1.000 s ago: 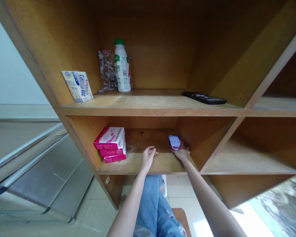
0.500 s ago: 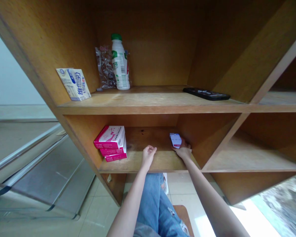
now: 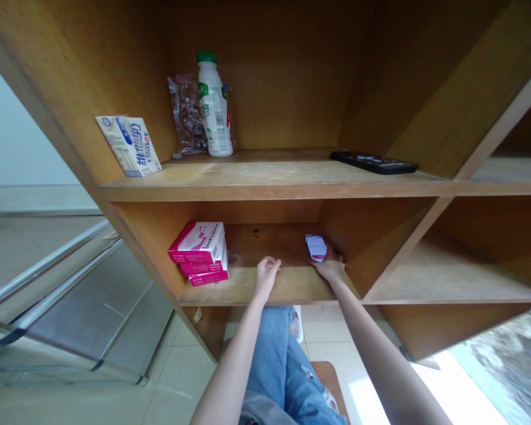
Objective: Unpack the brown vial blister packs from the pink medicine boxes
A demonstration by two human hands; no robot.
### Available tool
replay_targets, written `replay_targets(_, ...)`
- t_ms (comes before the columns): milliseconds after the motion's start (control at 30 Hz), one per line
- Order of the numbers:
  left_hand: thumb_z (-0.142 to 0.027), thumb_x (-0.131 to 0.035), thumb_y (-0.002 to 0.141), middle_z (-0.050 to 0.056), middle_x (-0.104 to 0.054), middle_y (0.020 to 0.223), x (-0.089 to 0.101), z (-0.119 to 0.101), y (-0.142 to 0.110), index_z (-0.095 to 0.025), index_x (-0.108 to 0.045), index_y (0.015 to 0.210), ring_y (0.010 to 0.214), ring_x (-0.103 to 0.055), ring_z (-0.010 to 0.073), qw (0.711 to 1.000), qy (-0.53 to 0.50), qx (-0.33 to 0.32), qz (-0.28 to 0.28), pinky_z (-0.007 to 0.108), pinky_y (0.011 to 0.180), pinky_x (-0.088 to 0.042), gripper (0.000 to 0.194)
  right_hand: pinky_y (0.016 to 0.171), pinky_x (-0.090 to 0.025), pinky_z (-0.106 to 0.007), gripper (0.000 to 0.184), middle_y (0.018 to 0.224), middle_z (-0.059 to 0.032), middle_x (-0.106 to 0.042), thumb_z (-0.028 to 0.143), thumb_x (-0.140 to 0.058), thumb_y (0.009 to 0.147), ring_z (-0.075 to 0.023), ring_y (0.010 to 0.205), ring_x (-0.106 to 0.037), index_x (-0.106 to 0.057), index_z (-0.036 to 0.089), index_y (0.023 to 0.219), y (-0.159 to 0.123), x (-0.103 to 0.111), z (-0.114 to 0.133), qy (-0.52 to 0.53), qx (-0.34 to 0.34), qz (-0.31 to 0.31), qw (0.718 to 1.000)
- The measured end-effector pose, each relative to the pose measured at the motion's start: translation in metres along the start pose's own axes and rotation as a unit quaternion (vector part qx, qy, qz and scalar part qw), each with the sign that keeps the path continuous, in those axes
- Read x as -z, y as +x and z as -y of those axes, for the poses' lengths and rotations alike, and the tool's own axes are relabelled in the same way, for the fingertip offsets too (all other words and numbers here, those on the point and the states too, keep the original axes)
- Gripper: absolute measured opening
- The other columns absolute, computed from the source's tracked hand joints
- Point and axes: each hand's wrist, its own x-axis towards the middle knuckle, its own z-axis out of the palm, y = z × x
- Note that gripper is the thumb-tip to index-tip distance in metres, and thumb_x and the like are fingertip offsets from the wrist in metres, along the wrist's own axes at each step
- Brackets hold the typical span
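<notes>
The bare right hand [image 3: 331,267] was at the near right edge of a small, flat white-and-purple packet [image 3: 316,248], which was in the right part of the lower wooden shelf [image 3: 287,289], close to the brown wooden divider [image 3: 371,236]. The thumb side met the packet's near edge and the fingers lay beyond its right side, probably to steady it while leaving its face uncovered; whether they were clamped on it could not be told. The bare left hand [image 3: 268,273], well apart from the right, was over the shelf's front part with its fingers loosely curled and nothing visible in them, perhaps simply out of the way. To its left was a stack of pink-and-white cardboard boxes [image 3: 203,251], laid flat one on another, likely because their broad faces bear weight well, though their edges did not line up. On the upper wooden shelf [image 3: 265,177], a white plastic bottle with a green cap [image 3: 215,115] stood upright on its base, and a flat black rectangular object [image 3: 374,162] lay flat, presumably its steadiest position.
</notes>
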Motion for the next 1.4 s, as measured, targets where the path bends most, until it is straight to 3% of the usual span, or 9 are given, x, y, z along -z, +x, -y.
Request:
replay_targets(200,-0.038,-0.068,0.065,0.001,-0.063,0.067,-0.001,-0.004,-0.002,-0.016,-0.051,0.067,0.059,-0.057,0.0106,1.0,-0.011,0.011,0.003,0.023,0.061,-0.043,0.028,0.086,-0.039,-0.04,0.077,0.126,-0.0127,-0.052,0.045,-0.063,0.073,-0.0331,0.111,-0.048,-0.031,0.023,0.139,-0.002,0.004,0.003,-0.005,-0.005,-0.002,1.0)
replay_targets(767,-0.032,-0.07,0.062,-0.001,-0.059,0.062,-0.001,-0.003,-0.001,-0.016,-0.051,0.065,0.058,-0.055,0.0097,1.0,-0.013,0.009,-0.001,0.021,0.058,-0.041,0.025,0.083,-0.04,-0.041,0.075,0.122,-0.0126,-0.056,0.046,-0.062,0.073,-0.0336,0.108,-0.05,-0.034,0.023,0.138,-0.001,0.001,0.001,-0.009,0.005,-0.013,1.0)
replay_targets(1267,-0.034,-0.069,0.063,-0.001,-0.058,0.064,-0.001,-0.001,0.0,-0.017,-0.05,0.066,0.058,-0.056,0.0103,1.0,-0.003,0.007,-0.004,0.022,0.059,-0.043,0.026,0.085,-0.039,-0.041,0.08,0.124,-0.0124,-0.055,0.044,-0.062,0.073,-0.0353,0.11,-0.048,-0.026,0.023,0.142,-0.002,0.005,0.004,-0.011,-0.001,-0.001,1.0)
replay_targets(1400,-0.036,-0.068,0.066,0.0,-0.059,0.065,-0.002,-0.011,-0.008,-0.017,-0.05,0.067,0.059,-0.056,0.0112,1.0,0.007,-0.008,-0.013,0.023,0.059,-0.042,0.026,0.085,-0.04,-0.042,0.079,0.125,-0.0145,-0.054,0.044,-0.059,0.076,-0.0359,0.111,-0.048,-0.024,0.02,0.143,-0.007,0.009,0.009,-0.033,0.003,-0.016,0.999)
